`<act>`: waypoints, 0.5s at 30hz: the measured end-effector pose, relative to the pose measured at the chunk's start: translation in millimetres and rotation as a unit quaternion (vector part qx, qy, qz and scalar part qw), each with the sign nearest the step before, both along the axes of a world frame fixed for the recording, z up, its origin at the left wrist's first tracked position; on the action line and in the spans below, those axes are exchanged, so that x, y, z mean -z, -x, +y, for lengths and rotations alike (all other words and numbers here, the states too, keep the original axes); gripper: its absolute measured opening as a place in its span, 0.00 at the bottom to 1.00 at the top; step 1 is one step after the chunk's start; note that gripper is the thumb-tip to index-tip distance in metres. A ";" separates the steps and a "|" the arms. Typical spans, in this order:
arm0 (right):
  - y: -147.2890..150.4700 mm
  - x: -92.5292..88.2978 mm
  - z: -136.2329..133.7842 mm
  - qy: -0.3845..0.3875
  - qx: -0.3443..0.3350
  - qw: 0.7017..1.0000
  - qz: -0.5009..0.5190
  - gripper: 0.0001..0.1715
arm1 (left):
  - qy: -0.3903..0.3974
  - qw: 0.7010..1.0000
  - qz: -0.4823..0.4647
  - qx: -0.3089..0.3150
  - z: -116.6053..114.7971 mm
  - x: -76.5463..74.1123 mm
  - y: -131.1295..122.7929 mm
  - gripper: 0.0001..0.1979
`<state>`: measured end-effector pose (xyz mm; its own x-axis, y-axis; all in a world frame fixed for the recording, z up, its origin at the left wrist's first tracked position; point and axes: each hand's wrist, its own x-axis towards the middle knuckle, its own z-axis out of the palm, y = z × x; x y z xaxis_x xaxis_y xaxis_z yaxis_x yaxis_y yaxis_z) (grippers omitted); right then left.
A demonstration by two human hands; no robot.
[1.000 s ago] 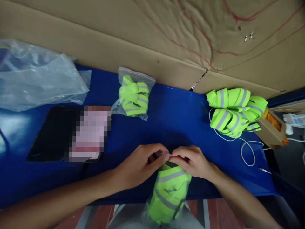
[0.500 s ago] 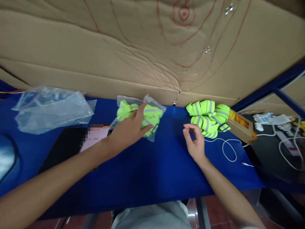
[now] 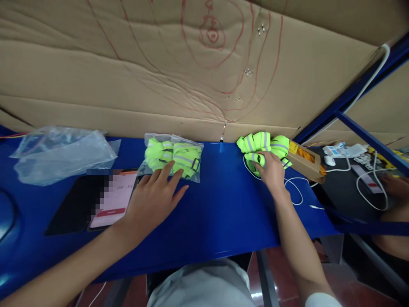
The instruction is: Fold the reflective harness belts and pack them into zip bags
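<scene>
My left hand (image 3: 156, 194) is open, its fingers spread at the near edge of clear zip bags (image 3: 188, 155) with rolled neon-yellow reflective straps in them. I cannot tell whether the fingertips touch the plastic. On the right, my right hand (image 3: 272, 172) has its fingers round a rolled reflective strap (image 3: 256, 158), yellow with a grey stripe. That roll lies at the front of a small pile of similar straps (image 3: 254, 141), and my fingers hide part of it.
Flat clear plastic bags (image 3: 64, 155) lie at the left on the blue table (image 3: 217, 213). A phone (image 3: 116, 198) sits beside my left forearm. Right of the straps are a cardboard box (image 3: 306, 162) and a white cable (image 3: 300, 196). Another person's hand (image 3: 396, 187) is at far right.
My left hand has drawn back from on top of the bagged straps toward me. My right hand has moved forward to the pile and closed on a strap. The camera view has shifted right.
</scene>
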<state>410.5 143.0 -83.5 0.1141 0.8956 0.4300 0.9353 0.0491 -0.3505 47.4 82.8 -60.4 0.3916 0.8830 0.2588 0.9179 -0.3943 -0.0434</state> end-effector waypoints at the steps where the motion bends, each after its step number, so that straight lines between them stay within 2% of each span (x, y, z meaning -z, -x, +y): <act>1: -3.9 -1.8 1.8 -0.019 -0.005 1.000 0.021 0.19 | 0.006 1.000 -0.018 0.002 -4.6 1.5 0.2 0.22; 5: -5.4 -24.6 -1.0 -0.113 0.011 0.989 0.096 0.14 | 0.045 0.995 -0.087 0.028 -15.4 1.6 1.5 0.20; 8: 4.8 -51.3 -10.9 -0.230 0.006 0.947 0.225 0.12 | 0.088 0.983 -0.156 0.050 -18.0 -6.3 4.7 0.21; 10: 17.9 -66.5 -20.1 -0.284 -0.021 0.917 0.278 0.11 | 0.144 0.960 -0.232 0.067 -19.2 -13.0 4.5 0.25; 13: 47.3 -82.9 -39.1 -0.263 -0.069 0.914 0.301 0.11 | 0.211 0.902 -0.364 0.097 -21.0 -19.5 -5.2 0.39; 15: 70.7 -93.1 -55.3 -0.217 -0.104 0.921 0.305 0.10 | 0.215 0.873 -0.423 0.111 -21.6 -20.7 -17.6 0.51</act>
